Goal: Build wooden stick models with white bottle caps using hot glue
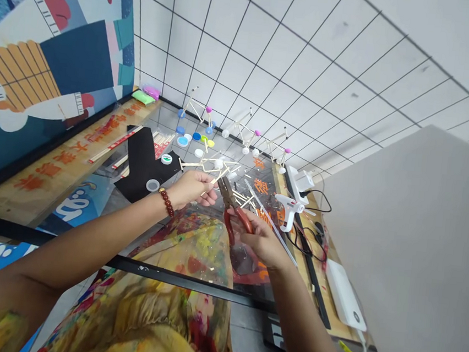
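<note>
My left hand [195, 188] pinches a thin wooden stick [219, 178] between thumb and fingers, above the glass tabletop. The handles of a pair of pliers [228, 195] with red grips are in my right hand [260, 238]. Its dark jaws are at the stick, close to my left fingertips; whether they bite on it I cannot make out. Just beyond my hands lies a stick frame [202, 166] with a white cap [218, 164] near it. Short cut sticks [244, 200] are scattered to the right of the jaws.
Three stick models [244, 135] with caps and pink balls stand along the back. Loose coloured bottle caps [183, 141] and black card [140, 161] lie left. At right are a white glue gun [288, 208], cables [302, 243] and a white box [343, 294].
</note>
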